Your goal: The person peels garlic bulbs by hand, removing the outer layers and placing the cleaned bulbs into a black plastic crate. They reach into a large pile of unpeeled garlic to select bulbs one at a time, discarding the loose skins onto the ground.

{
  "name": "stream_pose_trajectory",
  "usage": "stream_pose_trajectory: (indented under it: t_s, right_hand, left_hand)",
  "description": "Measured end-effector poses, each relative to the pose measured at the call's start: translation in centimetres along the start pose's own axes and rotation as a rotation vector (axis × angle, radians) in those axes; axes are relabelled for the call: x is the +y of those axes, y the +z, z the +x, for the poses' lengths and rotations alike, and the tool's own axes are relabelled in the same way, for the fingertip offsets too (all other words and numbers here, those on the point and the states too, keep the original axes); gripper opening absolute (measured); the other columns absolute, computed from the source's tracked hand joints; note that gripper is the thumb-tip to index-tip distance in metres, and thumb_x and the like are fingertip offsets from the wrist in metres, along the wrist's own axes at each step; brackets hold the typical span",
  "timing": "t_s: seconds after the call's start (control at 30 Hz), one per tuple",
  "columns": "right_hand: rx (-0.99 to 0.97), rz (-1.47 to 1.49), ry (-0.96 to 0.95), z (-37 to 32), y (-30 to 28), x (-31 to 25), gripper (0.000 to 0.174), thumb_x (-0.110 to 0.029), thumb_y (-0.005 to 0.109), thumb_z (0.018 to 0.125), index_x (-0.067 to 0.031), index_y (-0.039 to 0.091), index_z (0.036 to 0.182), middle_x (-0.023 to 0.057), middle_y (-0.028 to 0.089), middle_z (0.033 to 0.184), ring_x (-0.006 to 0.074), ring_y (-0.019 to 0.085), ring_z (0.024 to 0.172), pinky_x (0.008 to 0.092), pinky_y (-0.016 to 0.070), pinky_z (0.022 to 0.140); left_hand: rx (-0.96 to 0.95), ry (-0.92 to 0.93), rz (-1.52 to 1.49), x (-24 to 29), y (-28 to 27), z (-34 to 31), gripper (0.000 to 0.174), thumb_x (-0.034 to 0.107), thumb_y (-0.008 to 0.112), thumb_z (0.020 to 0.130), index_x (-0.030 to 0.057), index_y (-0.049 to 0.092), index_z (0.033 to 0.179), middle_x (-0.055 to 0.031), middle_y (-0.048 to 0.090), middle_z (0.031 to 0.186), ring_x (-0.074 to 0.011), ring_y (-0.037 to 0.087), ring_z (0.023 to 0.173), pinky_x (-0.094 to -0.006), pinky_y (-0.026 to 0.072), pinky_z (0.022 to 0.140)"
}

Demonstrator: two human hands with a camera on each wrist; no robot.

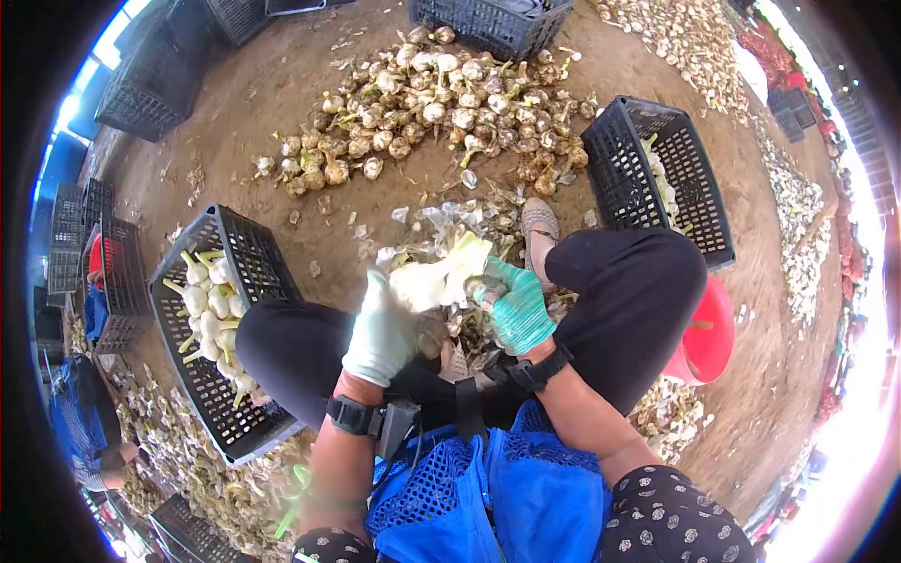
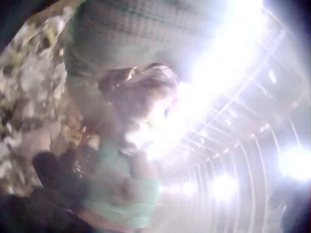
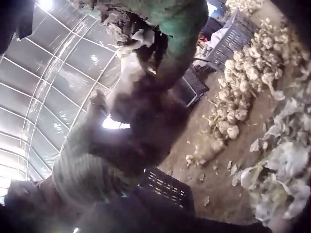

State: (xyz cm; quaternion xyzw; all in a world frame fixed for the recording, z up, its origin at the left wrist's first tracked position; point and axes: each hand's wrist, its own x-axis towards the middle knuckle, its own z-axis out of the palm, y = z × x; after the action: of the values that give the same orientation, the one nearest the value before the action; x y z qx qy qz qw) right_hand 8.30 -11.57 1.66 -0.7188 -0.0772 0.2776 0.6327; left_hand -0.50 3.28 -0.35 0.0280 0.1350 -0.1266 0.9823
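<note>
Pale garlic (image 1: 427, 283), its layers loose and blurred by motion, is held between two gloved hands above the lap of a seated person. The right hand (image 1: 519, 308), in a green glove, grips it with curled fingers; the left hand (image 1: 383, 328), in a paler glove, is against its other side, too blurred to tell whether the fingers close on it.

Below and just beyond the hands, papery skins (image 1: 469, 218) litter the brown ground (image 1: 328, 239). A black crate (image 1: 267, 258) beside the person's left knee holds white bulbs (image 1: 218, 305) with green-tinged stalks. Another crate (image 1: 615, 174), beyond the right knee, holds more stalked garlic (image 1: 663, 183), with a red bucket (image 1: 706, 333) near that knee. Farther out, a broad heap of unpeeled bulbs (image 1: 436, 113) spreads across the ground, in front of a third crate (image 1: 488, 30).
</note>
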Motion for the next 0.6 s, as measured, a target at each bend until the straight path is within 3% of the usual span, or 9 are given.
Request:
stream_pose_trajectory:
  t_s: [0.07, 0.13, 0.2, 0.23, 0.27, 0.47, 0.53, 0.57, 0.6]
  right_hand:
    - [0.009, -0.097, -0.028, -0.2, 0.3, -0.5, 0.03, 0.003, 0.052, 0.07, 0.0067, 0.051, 0.099, 0.0042, 0.057, 0.079, 0.0032, 0.046, 0.063, 0.0156, 0.0376, 0.052]
    - [-0.018, -0.008, -0.008, -0.7, 0.8, -1.5, 0.023, -0.003, 0.057, 0.068, 0.0043, 0.055, 0.09, 0.0017, 0.05, 0.065, 0.0059, 0.041, 0.054, 0.0194, 0.0356, 0.049]
    - [-0.083, 0.025, -0.021, -1.2, 1.2, -1.6, 0.025, -0.006, 0.058, 0.07, 0.0059, 0.054, 0.092, 0.0041, 0.055, 0.068, 0.0067, 0.046, 0.058, 0.0194, 0.0388, 0.053]
    - [-0.084, 0.199, 0.025, -2.0, 1.6, -2.6, 0.027, -0.007, 0.059, 0.07, 0.0068, 0.054, 0.093, 0.0055, 0.056, 0.072, 0.0073, 0.048, 0.061, 0.0197, 0.0403, 0.054]
    - [-0.084, 0.371, 0.071, -2.5, 1.9, -3.2, 0.029, -0.008, 0.059, 0.071, 0.0077, 0.053, 0.094, 0.0069, 0.057, 0.075, 0.008, 0.05, 0.064, 0.02, 0.0419, 0.056]
    - [-0.065, 0.278, 0.096, -2.2, 1.1, -3.2, 0.032, -0.009, 0.06, 0.071, 0.0099, 0.051, 0.095, 0.0056, 0.057, 0.074, 0.0092, 0.052, 0.062, 0.0221, 0.0439, 0.055]
    - [-0.27, -0.099, 0.051, -1.8, 0.0, -3.5, 0.027, -0.007, 0.058, 0.071, 0.0091, 0.052, 0.092, 0.0036, 0.056, 0.067, 0.0091, 0.05, 0.057, 0.0216, 0.0406, 0.05]
    - [-0.163, 0.133, 0.056, -1.3, 0.2, -2.5, 0.019, -0.005, 0.057, 0.069, 0.0044, 0.056, 0.085, 0.0025, 0.054, 0.061, 0.0079, 0.047, 0.053, 0.0235, 0.0363, 0.045]
    - [-0.038, -0.392, -0.205, -0.1, -0.8, -2.0, 0.009, -0.004, 0.055, 0.067, 0.0007, 0.055, 0.075, 0.0075, 0.052, 0.058, 0.015, 0.05, 0.05, 0.0291, 0.0366, 0.045]
  left_hand:
    - [0.346, 0.585, 1.192, -0.6, 0.5, 0.1, 0.06, 0.031, 0.058, 0.074, 0.0025, 0.03, 0.119, -0.0144, 0.05, 0.099, -0.0273, 0.053, 0.085, -0.033, 0.0483, 0.065]
    - [0.251, 0.627, 1.025, -1.1, 2.3, -0.4, 0.054, 0.021, 0.054, 0.077, 0.0035, 0.026, 0.12, -0.0126, 0.05, 0.099, -0.0258, 0.054, 0.084, -0.0332, 0.0485, 0.065]
    - [0.497, 0.627, 0.476, -0.7, 3.6, -0.3, 0.032, 0.012, 0.054, 0.075, 0.0008, 0.044, 0.104, -0.009, 0.056, 0.082, -0.0165, 0.054, 0.076, -0.0249, 0.0442, 0.062]
    - [0.402, 0.794, 0.919, 0.1, -2.9, 0.4, 0.026, 0.021, 0.045, 0.082, 0.0027, 0.046, 0.101, -0.006, 0.055, 0.076, -0.0156, 0.053, 0.073, -0.0236, 0.0438, 0.059]
    - [0.48, 0.44, 0.262, 0.3, -0.8, 0.0, 0.023, 0.022, 0.043, 0.083, 0.0048, 0.048, 0.098, -0.0039, 0.053, 0.074, -0.0151, 0.052, 0.072, -0.0246, 0.0432, 0.06]
    - [0.141, 0.595, 0.527, -0.5, 1.0, -0.5, 0.041, 0.012, 0.056, 0.075, 0.0026, 0.039, 0.111, -0.0063, 0.052, 0.092, -0.0148, 0.051, 0.081, -0.0246, 0.0415, 0.067]
    - [0.131, 0.503, 0.618, -0.5, 0.9, -0.3, 0.05, 0.01, 0.058, 0.072, 0.002, 0.034, 0.115, -0.0081, 0.05, 0.099, -0.0156, 0.051, 0.085, -0.0242, 0.0423, 0.068]
    - [0.149, 0.474, 0.585, -0.4, 1.1, -0.5, 0.053, 0.009, 0.061, 0.068, 0.0014, 0.036, 0.114, -0.0077, 0.051, 0.099, -0.0166, 0.052, 0.085, -0.0249, 0.0432, 0.071]
    - [0.163, 0.358, 0.567, 0.3, 1.6, -1.2, 0.051, 0.008, 0.061, 0.067, -0.0001, 0.038, 0.112, -0.0073, 0.052, 0.098, -0.0162, 0.052, 0.085, -0.0248, 0.0435, 0.072]
